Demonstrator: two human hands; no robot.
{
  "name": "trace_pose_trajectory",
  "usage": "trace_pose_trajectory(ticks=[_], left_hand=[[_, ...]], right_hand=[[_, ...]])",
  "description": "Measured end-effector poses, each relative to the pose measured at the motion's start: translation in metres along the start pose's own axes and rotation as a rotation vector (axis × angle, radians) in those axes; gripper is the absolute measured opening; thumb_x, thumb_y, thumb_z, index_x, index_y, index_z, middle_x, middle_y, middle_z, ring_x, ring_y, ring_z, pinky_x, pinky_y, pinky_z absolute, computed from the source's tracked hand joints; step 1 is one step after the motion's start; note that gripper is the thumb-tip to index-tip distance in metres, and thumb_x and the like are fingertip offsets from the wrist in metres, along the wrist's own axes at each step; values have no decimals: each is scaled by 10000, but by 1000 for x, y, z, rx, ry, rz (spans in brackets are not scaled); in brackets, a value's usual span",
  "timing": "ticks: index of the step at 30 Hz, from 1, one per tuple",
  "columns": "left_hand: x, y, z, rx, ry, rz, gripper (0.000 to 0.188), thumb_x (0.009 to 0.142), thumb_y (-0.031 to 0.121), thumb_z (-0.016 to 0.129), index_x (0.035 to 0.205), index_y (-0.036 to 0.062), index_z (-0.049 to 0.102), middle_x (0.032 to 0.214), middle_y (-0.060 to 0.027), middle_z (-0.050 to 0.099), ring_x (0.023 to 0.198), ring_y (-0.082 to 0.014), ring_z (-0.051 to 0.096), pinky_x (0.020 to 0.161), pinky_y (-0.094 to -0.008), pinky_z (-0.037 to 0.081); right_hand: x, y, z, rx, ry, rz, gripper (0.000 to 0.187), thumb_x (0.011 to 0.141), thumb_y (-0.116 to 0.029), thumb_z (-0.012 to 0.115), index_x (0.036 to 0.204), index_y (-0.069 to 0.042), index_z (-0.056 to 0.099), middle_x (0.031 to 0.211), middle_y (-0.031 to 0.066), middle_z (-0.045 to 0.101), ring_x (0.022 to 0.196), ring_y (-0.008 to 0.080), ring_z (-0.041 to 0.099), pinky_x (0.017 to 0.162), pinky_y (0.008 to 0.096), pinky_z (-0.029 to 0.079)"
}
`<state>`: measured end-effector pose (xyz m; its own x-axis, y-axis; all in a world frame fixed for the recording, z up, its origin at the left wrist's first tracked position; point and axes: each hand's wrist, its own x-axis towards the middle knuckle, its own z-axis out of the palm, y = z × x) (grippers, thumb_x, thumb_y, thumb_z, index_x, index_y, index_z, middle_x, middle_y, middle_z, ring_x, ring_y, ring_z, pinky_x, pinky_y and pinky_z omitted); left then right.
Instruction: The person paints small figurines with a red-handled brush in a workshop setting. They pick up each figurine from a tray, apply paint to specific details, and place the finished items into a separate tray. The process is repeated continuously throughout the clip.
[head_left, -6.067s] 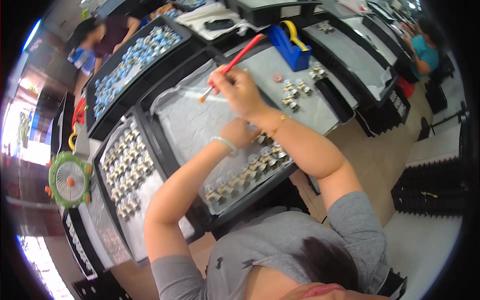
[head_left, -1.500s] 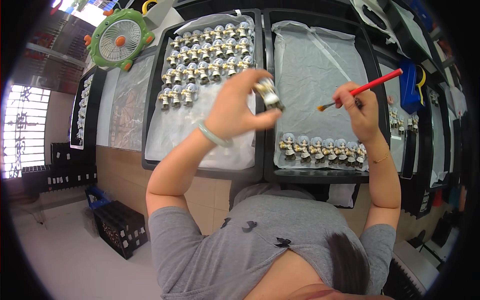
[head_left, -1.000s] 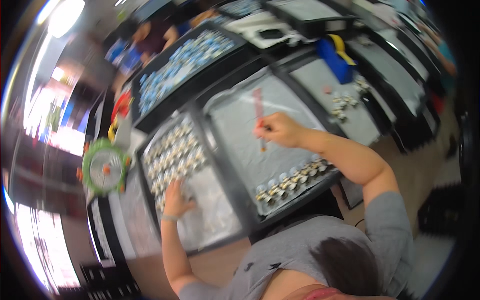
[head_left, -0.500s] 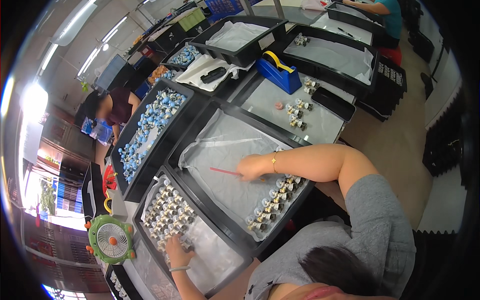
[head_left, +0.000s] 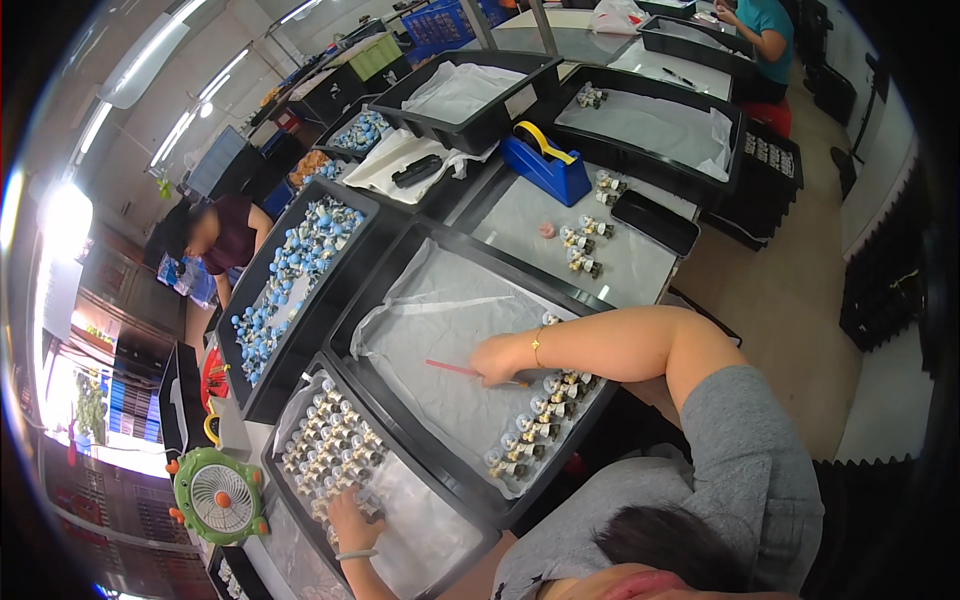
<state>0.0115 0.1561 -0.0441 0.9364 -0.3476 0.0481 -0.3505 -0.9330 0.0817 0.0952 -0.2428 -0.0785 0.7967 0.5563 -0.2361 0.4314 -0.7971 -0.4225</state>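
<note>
My left hand [head_left: 354,526] is over the near-left black tray [head_left: 455,562], its thumb and fingers apart at the near end of a block of small assemblies [head_left: 332,440]. These have clear domed tops and whitish and metal bodies. Whether its fingertips touch one is too small to tell. My right hand [head_left: 503,358] is closed round a thin red stick [head_left: 450,367], low over the white sheet lining the middle black tray [head_left: 415,408]. The stick points left out of my fist. Beside and below my right forearm, similar assemblies [head_left: 533,432] line that tray's right side.
Blue-topped pieces fill a black tray [head_left: 240,395] on the left. A green fan [head_left: 220,497] stands left of my left hand. Beyond lie a blue tape dispenser [head_left: 548,168], a dark phone-like slab [head_left: 655,222] and lined trays. Two people [head_left: 240,235] work farther off.
The view has shifted slightly. Both hands stay at nearly the same places in their trays, the right still holding the red stick. A far person's hand has risen.
</note>
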Motion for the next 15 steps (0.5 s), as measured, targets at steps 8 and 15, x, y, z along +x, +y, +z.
trace_pose_trajectory(ticks=[8,15], left_hand=[[3,3,-5,-15,-58,-39,686,423,89,680,1061,64,429,969,-133,456,929,-330,408,844,-395,334],[0,26,-29,-81,117,-25,507,556,18,585,1042,32,439,1028,-159,444,988,-336,405,876,-397,315]], right_hand=[[3,3,-1,26,-19,26,250,701,-223,543,815,-13,614,744,176,605,721,334,583,650,410,455],[-2,-1,-43,221,332,-40,247,729,-255,566,847,-37,572,769,153,601,709,300,581,631,385,439]])
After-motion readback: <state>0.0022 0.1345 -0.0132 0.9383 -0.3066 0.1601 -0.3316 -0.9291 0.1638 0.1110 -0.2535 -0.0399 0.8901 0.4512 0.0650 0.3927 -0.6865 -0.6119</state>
